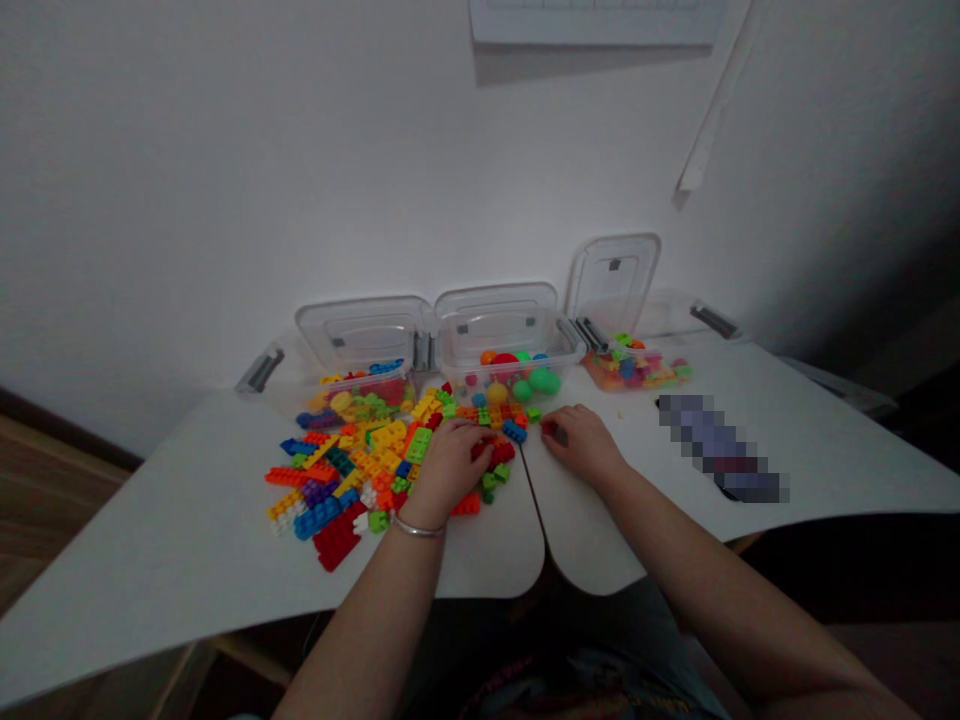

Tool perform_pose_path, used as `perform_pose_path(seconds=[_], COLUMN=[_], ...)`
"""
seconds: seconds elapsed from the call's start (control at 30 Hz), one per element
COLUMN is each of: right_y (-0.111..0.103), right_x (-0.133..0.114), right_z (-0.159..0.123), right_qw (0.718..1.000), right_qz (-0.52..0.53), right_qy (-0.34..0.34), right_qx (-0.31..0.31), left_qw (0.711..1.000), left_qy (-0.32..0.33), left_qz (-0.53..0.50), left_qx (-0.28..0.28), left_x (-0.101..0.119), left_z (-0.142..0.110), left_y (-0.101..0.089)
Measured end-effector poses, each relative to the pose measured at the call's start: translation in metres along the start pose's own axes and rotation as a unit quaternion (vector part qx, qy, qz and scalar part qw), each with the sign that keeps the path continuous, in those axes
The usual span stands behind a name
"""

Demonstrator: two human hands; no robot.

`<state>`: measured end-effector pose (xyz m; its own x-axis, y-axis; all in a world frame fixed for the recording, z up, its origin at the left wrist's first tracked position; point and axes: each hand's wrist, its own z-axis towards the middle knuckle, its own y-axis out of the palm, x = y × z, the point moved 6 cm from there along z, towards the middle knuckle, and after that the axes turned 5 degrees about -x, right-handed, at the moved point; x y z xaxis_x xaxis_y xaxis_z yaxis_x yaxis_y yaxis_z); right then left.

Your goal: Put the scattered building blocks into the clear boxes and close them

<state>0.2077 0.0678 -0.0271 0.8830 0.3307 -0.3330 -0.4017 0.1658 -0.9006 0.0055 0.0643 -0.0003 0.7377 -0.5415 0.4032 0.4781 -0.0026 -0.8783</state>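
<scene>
My left hand (451, 462), with a bracelet (418, 529) at the wrist, lies over the right side of a pile of toy building bricks (382, 447). Its thumb and fingers are apart, close to red bricks (501, 456); contact with them is unclear. Just beyond the fingertips is a blue brick (514, 431). My right hand (579, 443) rests on the white table to the right of the pile, fingers curled in toward the thumb. Whatever they hold, if anything, is hidden in shadow. A small green brick (533, 414) lies near its fingertips.
Three clear plastic boxes with raised lids stand along the wall: a left box (352, 385) with bricks, a middle box (454, 375) with rounded toys, a right box (600, 372) with mixed pieces. A blurred-out flat object (720, 450) lies right. A seam divides the tabletop (480, 565).
</scene>
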Motion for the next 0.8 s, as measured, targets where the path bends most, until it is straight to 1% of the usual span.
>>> perform_pose_path(seconds=[0.1,0.2,0.3,0.37,0.43,0.5,0.57,0.63,0.7,0.8], right_y=[-0.002,-0.006,-0.020,-0.036,-0.058,-0.082,-0.105,-0.126,-0.143,-0.156], right_x=[0.004,0.009,0.011,0.012,0.016,0.025,0.040,0.057,0.073,0.091], right_z=[-0.001,-0.002,-0.004,-0.005,-0.005,-0.003,0.001,0.008,0.014,0.022], right_qw=[0.998,0.990,0.982,0.974,0.963,0.950,0.937,0.927,0.920,0.915], right_qz=[0.062,0.130,0.164,0.169,0.159,0.139,0.116,0.086,0.052,0.012], right_qy=[0.003,0.020,0.027,0.023,0.017,0.021,0.045,0.083,0.121,0.170], right_qx=[0.020,0.043,0.094,0.149,0.215,0.279,0.327,0.356,0.370,0.365], left_qw=[1.000,1.000,1.000,1.000,1.000,1.000,1.000,1.000,1.000,1.000], left_qy=[0.000,-0.002,-0.002,0.002,0.003,0.001,-0.004,-0.007,-0.008,-0.007], left_qz=[0.000,0.002,0.002,0.001,0.001,0.001,0.001,0.002,0.001,0.000], left_qx=[0.000,-0.003,-0.002,-0.001,-0.003,-0.006,-0.008,-0.008,-0.009,-0.009], left_x=[-0.001,-0.002,-0.001,-0.001,0.000,-0.001,-0.001,-0.001,-0.001,-0.002], left_z=[0.000,0.000,0.001,0.001,0.001,0.001,0.001,0.001,0.002,0.002], left_y=[0.001,0.001,0.000,0.000,0.000,0.000,0.000,0.000,0.000,0.001])
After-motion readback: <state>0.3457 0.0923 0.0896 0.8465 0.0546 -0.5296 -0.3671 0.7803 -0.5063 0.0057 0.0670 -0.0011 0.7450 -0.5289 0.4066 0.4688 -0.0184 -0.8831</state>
